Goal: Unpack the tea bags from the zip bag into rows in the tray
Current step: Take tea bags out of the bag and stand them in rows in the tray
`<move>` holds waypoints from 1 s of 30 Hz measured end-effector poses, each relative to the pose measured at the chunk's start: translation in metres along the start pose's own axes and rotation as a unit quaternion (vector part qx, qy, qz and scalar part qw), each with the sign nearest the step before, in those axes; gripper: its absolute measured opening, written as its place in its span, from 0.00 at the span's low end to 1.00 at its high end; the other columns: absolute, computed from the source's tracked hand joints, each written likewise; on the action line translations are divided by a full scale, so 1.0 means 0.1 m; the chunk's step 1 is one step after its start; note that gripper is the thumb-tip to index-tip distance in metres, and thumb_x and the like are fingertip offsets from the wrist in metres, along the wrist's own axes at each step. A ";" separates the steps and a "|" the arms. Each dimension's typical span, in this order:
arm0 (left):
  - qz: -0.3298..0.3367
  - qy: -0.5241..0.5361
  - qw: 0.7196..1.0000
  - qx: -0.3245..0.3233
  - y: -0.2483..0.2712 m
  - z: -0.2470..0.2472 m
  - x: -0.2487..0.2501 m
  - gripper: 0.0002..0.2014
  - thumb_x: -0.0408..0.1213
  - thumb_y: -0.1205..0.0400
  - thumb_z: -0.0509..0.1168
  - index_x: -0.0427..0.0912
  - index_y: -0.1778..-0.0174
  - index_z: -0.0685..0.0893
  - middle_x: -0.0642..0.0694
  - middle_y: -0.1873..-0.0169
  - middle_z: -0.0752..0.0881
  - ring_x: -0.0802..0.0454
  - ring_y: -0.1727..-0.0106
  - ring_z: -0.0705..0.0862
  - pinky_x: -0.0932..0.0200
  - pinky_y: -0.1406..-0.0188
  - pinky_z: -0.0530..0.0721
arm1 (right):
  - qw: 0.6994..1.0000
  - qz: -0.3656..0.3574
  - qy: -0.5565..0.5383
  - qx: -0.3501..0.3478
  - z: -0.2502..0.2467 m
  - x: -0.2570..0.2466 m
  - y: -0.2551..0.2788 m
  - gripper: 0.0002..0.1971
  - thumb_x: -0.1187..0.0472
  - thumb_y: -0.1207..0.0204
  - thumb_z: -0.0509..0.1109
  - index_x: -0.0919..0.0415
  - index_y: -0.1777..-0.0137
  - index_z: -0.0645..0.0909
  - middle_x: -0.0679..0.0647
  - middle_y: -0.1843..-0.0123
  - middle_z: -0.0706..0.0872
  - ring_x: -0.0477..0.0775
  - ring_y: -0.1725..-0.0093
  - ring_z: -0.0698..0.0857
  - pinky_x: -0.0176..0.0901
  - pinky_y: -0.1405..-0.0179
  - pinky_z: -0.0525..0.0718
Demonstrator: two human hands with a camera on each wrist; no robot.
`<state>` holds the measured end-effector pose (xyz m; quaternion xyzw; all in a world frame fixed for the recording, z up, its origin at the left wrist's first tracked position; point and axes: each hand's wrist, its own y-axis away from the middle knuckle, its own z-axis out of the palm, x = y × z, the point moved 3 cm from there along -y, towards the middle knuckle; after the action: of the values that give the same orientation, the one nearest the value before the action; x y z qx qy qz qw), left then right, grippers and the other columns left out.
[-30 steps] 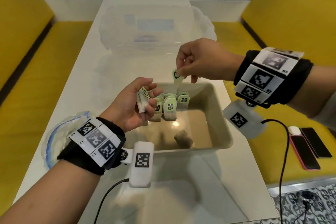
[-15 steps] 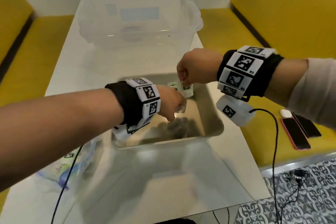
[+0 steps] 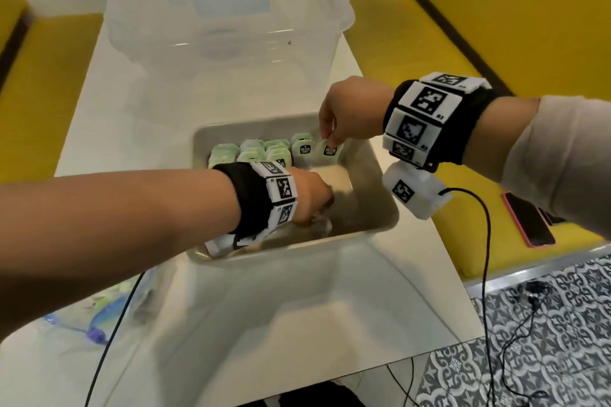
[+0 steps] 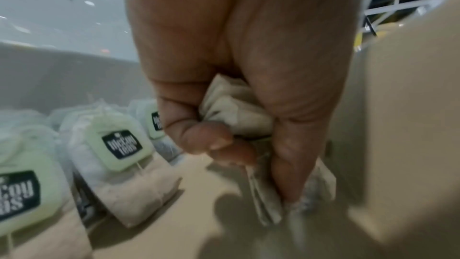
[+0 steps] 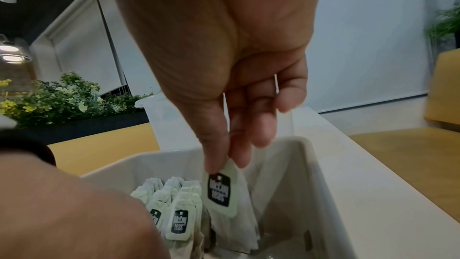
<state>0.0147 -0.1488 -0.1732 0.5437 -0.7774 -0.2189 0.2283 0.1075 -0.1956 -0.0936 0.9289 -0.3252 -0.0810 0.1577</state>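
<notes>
A beige tray [image 3: 380, 231] sits mid-table with several green-tagged tea bags [image 3: 261, 152] standing in rows along its far wall. My right hand [image 3: 334, 139] pinches the tag of one tea bag [image 5: 220, 190] at the far right end of the back row, inside the tray. My left hand [image 3: 314, 205] is low in the tray's near part, curled round a bunch of tea bags [image 4: 234, 109] that hang from the fist to the tray floor. The zip bag [image 3: 96, 317] lies crumpled at the table's left front, partly under my left forearm.
A clear plastic tub [image 3: 224, 20] stands behind the tray. Yellow benches [image 3: 515, 26] flank the white table [image 3: 297, 324]. Phones [image 3: 529, 225] lie on the right bench. Cables hang from both wrist cameras.
Both hands dropped into the tray. The right hand lowered its tea bag to the end of the back row. The left hand turned over and went down with its bunch.
</notes>
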 end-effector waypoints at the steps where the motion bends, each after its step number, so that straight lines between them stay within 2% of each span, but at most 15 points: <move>1: -0.013 0.030 0.999 0.016 0.03 -0.02 -0.03 0.20 0.39 0.21 0.68 0.41 0.32 0.77 0.43 0.37 0.82 0.45 0.38 0.81 0.65 0.54 0.72 | 1.000 0.000 0.003 -0.002 0.00 -0.01 -0.02 0.07 0.55 0.29 0.76 0.53 0.52 0.88 0.44 0.63 0.82 0.47 0.60 0.79 0.32 0.75 0.66; 4: -0.044 0.023 0.997 0.062 0.26 -0.15 -0.11 0.26 0.53 0.25 0.69 0.44 0.34 0.76 0.45 0.43 0.84 0.43 0.43 0.82 0.57 0.49 0.79 | 1.000 -0.006 0.026 -0.008 -0.02 -0.09 -0.07 0.06 0.56 0.29 0.76 0.53 0.53 0.88 0.45 0.62 0.83 0.48 0.60 0.80 0.33 0.75 0.67; 6: -0.080 0.045 0.991 0.097 0.47 -0.28 -0.23 0.26 0.51 0.26 0.70 0.46 0.35 0.76 0.47 0.50 0.83 0.45 0.49 0.82 0.57 0.54 0.79 | 0.999 -0.008 0.047 -0.014 -0.03 -0.16 -0.11 0.06 0.57 0.29 0.76 0.53 0.53 0.88 0.47 0.60 0.86 0.49 0.60 0.80 0.34 0.71 0.71; 9: -0.132 0.124 0.973 0.140 0.81 -0.43 -0.51 0.24 0.45 0.29 0.75 0.47 0.39 0.76 0.51 0.54 0.79 0.50 0.55 0.77 0.59 0.60 0.71 | 0.997 -0.008 0.081 -0.017 -0.01 -0.27 -0.17 0.06 0.58 0.30 0.76 0.53 0.53 0.89 0.50 0.55 0.89 0.53 0.58 0.82 0.39 0.63 0.76; 13: -0.177 0.173 0.952 0.179 1.15 -0.38 -0.85 0.20 0.46 0.32 0.77 0.48 0.49 0.79 0.54 0.63 0.81 0.54 0.62 0.77 0.57 0.66 0.69 | 0.990 -0.019 0.136 -0.028 0.05 -0.39 -0.24 0.05 0.60 0.29 0.73 0.56 0.54 0.87 0.53 0.57 0.87 0.56 0.59 0.82 0.41 0.62 0.77; 16: -0.198 0.198 0.943 0.181 1.25 -0.23 -0.98 0.18 0.45 0.32 0.77 0.49 0.52 0.78 0.55 0.64 0.80 0.59 0.63 0.76 0.60 0.69 0.68 | 0.984 -0.021 0.171 -0.039 0.09 -0.44 -0.27 0.01 0.62 0.28 0.70 0.57 0.61 0.82 0.52 0.66 0.80 0.58 0.61 0.80 0.42 0.64 0.77; 18: -0.202 0.218 0.938 0.177 1.28 -0.12 -1.01 0.17 0.44 0.32 0.77 0.51 0.53 0.78 0.56 0.64 0.80 0.60 0.63 0.76 0.61 0.69 0.68 | 0.982 -0.019 0.185 -0.039 0.11 -0.46 -0.29 0.07 0.62 0.28 0.69 0.57 0.66 0.78 0.52 0.71 0.76 0.58 0.63 0.79 0.41 0.66 0.76; 21: -0.199 0.242 0.933 0.175 1.29 -0.02 -1.04 0.17 0.43 0.32 0.78 0.52 0.53 0.77 0.55 0.63 0.81 0.57 0.63 0.77 0.62 0.68 0.70 | 0.981 -0.025 0.191 -0.037 0.12 -0.48 -0.31 0.14 0.62 0.27 0.68 0.56 0.73 0.72 0.51 0.72 0.74 0.58 0.64 0.78 0.41 0.67 0.74; 24: -0.198 0.251 0.930 0.179 1.29 0.02 -1.05 0.17 0.43 0.32 0.78 0.52 0.53 0.78 0.53 0.62 0.82 0.55 0.62 0.78 0.63 0.67 0.71 | 0.980 -0.028 0.195 -0.029 0.12 -0.51 -0.32 0.13 0.61 0.26 0.67 0.58 0.71 0.73 0.51 0.72 0.73 0.57 0.65 0.77 0.41 0.66 0.73; 26: -0.197 0.251 0.930 0.180 1.28 0.03 -1.05 0.17 0.43 0.32 0.77 0.52 0.52 0.78 0.54 0.63 0.82 0.57 0.63 0.77 0.63 0.69 0.70 | 0.978 -0.030 0.202 -0.031 0.13 -0.54 -0.32 0.10 0.60 0.25 0.66 0.59 0.67 0.74 0.52 0.72 0.73 0.57 0.65 0.77 0.42 0.65 0.74; 30: -0.196 0.265 0.926 0.184 1.27 0.03 -1.06 0.17 0.43 0.32 0.77 0.51 0.52 0.78 0.55 0.63 0.82 0.60 0.63 0.77 0.62 0.68 0.71 | 0.975 -0.034 0.216 -0.035 0.14 -0.59 -0.32 0.09 0.60 0.23 0.66 0.59 0.64 0.73 0.52 0.72 0.72 0.56 0.66 0.76 0.43 0.64 0.74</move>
<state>-0.0501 -0.0087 -0.1133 0.7557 -0.5935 0.0399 0.2740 0.0773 -0.1383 -0.1152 0.9290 -0.2484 0.1050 0.2535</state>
